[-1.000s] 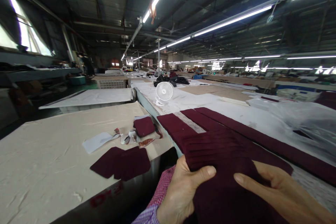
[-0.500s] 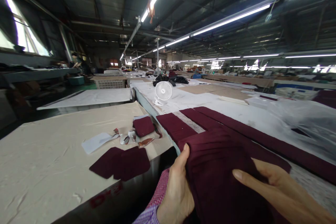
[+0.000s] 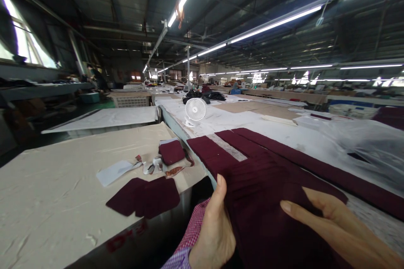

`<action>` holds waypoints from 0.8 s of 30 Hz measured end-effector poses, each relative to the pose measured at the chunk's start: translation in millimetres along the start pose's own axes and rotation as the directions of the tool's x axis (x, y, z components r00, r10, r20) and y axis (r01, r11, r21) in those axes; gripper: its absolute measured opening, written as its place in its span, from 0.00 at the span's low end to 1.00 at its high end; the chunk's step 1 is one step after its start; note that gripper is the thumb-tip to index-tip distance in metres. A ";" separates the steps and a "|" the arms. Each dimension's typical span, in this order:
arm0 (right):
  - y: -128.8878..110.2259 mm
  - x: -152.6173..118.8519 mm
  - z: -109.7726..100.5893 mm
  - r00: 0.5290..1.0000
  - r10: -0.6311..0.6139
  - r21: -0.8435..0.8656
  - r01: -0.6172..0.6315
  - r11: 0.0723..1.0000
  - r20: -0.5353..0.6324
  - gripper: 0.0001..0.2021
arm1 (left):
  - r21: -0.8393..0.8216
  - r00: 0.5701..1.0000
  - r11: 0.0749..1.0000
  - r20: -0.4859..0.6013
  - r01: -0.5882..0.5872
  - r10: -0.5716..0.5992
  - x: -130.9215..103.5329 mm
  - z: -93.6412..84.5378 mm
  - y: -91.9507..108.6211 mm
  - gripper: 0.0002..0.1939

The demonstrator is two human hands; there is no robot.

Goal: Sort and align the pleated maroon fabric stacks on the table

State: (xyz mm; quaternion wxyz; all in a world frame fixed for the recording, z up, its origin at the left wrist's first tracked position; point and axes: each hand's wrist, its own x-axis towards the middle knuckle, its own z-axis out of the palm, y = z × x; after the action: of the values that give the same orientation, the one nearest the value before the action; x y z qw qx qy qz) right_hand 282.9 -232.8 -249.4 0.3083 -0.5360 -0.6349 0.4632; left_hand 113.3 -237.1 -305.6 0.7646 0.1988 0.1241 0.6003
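A stack of dark maroon fabric pieces (image 3: 265, 201) lies in front of me at the near edge of the right-hand table. My left hand (image 3: 213, 231) presses flat against the stack's left edge, thumb pointing up. My right hand (image 3: 334, 227) rests on top of the stack from the right, thumb lying across the cloth and fingers curled over its far side. Long maroon fabric strips (image 3: 284, 151) stretch away on the table beyond the stack.
On the cream-covered table (image 3: 63, 185) to the left lie flat maroon pieces (image 3: 145, 197), a small maroon bundle (image 3: 171, 151), white paper (image 3: 113, 172) and scraps. A small white fan (image 3: 195, 110) stands further back. Clear plastic sheeting (image 3: 362, 138) lies at right.
My left thumb has come off the top of the stack and the hand now sits flat against its left edge. The top fabric settled lower. The right hand barely moved.
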 end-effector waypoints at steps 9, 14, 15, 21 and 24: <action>-0.8 1.7 -1.4 0.999 0.039 0.038 -0.040 0.998 0.013 0.08 | -0.101 0.995 0.990 -0.014 0.099 -0.101 4.9 -4.6 8.4 0.22; 2.6 -0.5 0.6 0.999 0.023 0.039 -0.022 0.999 -0.029 0.10 | -0.094 0.994 0.990 -0.019 0.104 -0.107 5.7 -5.5 12.5 0.23; 3.1 -0.8 0.7 0.999 0.027 0.051 -0.025 0.998 -0.038 0.10 | -0.090 0.994 0.990 -0.019 0.105 -0.107 5.7 -5.8 13.3 0.23; 3.4 0.4 -2.8 0.999 0.050 0.066 -0.051 0.997 0.017 0.10 | -0.070 0.994 0.991 -0.016 0.110 -0.112 5.9 -5.6 14.1 0.23; 3.4 0.9 -2.4 0.999 0.036 0.042 -0.035 0.998 -0.007 0.10 | -0.068 0.991 0.989 0.010 0.134 -0.133 5.7 -3.9 12.1 0.23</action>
State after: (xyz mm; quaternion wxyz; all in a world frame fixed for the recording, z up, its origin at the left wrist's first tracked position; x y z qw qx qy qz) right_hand 286.2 -231.3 -251.7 0.3137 -0.5423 -0.6142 0.4799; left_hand 102.4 -228.6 -303.3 0.8097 0.1655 0.1146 0.5512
